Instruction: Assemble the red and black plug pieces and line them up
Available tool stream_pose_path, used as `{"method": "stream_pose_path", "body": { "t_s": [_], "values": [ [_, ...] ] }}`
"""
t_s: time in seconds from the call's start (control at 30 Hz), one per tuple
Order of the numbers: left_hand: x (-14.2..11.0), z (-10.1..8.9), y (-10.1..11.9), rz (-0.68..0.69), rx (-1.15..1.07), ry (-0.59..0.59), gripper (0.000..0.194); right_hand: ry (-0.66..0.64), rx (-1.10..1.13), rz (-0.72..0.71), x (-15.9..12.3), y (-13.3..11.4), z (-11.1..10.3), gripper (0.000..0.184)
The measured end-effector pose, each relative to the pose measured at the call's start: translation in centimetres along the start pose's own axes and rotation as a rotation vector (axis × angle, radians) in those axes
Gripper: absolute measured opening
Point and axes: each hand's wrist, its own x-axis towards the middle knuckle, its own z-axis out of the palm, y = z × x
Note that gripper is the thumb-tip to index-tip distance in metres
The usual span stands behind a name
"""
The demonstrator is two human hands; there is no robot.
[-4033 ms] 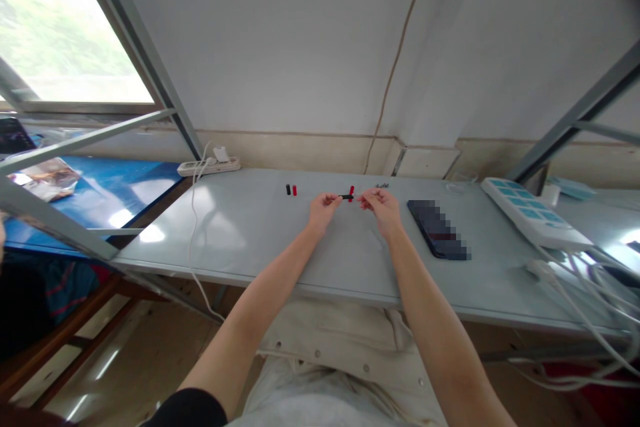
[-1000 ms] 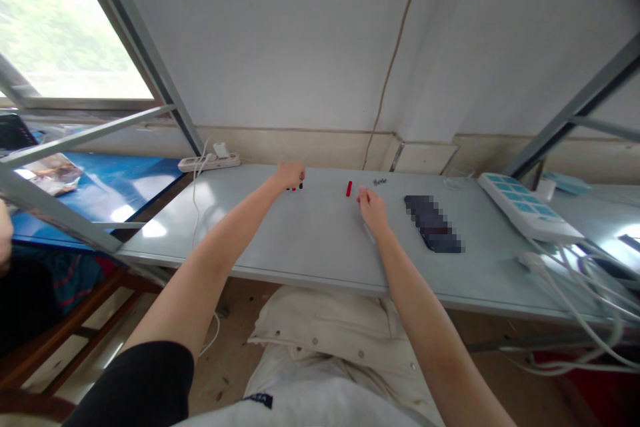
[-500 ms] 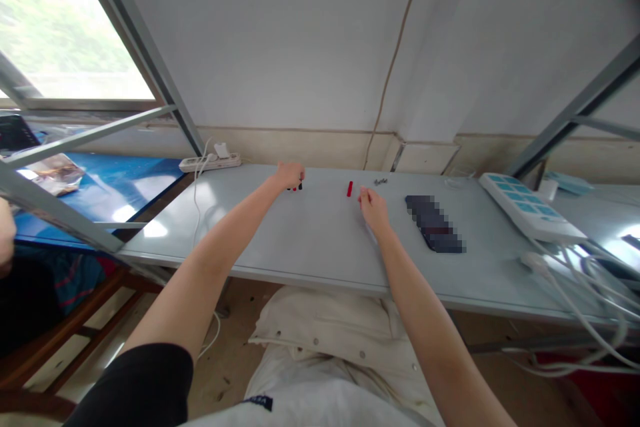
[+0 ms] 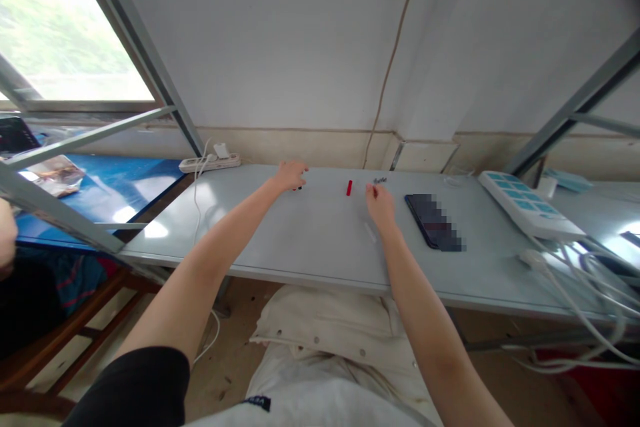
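My left hand (image 4: pixel 291 176) hovers over the far side of the desk, its fingers stretched out and apart. Under it, small dark pieces (image 4: pixel 300 187) lie on the desktop, partly covered by the hand. My right hand (image 4: pixel 381 205) is closed in a pinch, with a hint of dark red at the fingertips, too small to name. Left of it lies a short red stick-like piece (image 4: pixel 349 187). Just beyond the right fingertips is a little heap of dark grey bits (image 4: pixel 381 180). A clear thin strip (image 4: pixel 371 232) lies beside my right wrist.
A dark phone (image 4: pixel 434 220), partly blurred out, lies right of my right forearm. Power strips stand at the back left (image 4: pixel 210 163) and the right (image 4: pixel 530 207), with white cables (image 4: pixel 590 307) trailing. Another person's arm (image 4: pixel 6 233) shows at the left edge.
My left hand has opened, and the black piece that was at its fingertips now sits lower, on the desk. My right hand has moved slightly right, towards the dark bits.
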Motion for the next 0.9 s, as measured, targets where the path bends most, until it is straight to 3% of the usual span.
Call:
{"method": "stream_pose_path", "body": {
  "t_s": [0.07,0.13,0.27,0.37,0.5,0.67,0.77,0.9],
  "values": [
    [-0.4,0.0,1.1,0.071,-0.068,0.091,0.036,-0.063,-0.119,0.031,0.3,0.2,-1.2,0.037],
    [-0.8,0.3,2.3,0.155,-0.151,0.166,0.034,-0.211,-0.255,0.03,0.2,0.5,-2.4,0.032],
    [-1.5,2.2,5.1,0.29,-0.24,0.196,0.035,-0.446,-0.432,-0.015,-1.0,0.4,-4.1,0.031],
    [-1.8,4.1,6.8,0.346,-0.251,0.226,0.037,-0.53,-0.506,-0.015,-2.1,0.0,-4.3,0.029],
    [-1.9,6.3,8.6,0.317,-0.256,0.267,0.041,-0.62,-0.552,-0.053,-2.9,-0.1,-3.5,0.021],
    [-1.6,7.6,9.9,0.25,-0.23,0.233,0.051,-0.572,-0.548,-0.11,-2.2,0.2,-2.2,0.02],
    [-1.4,7.9,10.2,0.214,-0.22,0.204,0.047,-0.538,-0.539,-0.136,-1.1,0.4,-1.6,0.019],
    [-0.8,8.3,10.4,0.194,-0.26,0.225,0.038,-0.372,-0.404,-0.099,0.9,0.7,-1.2,0.018]
  ]
}}
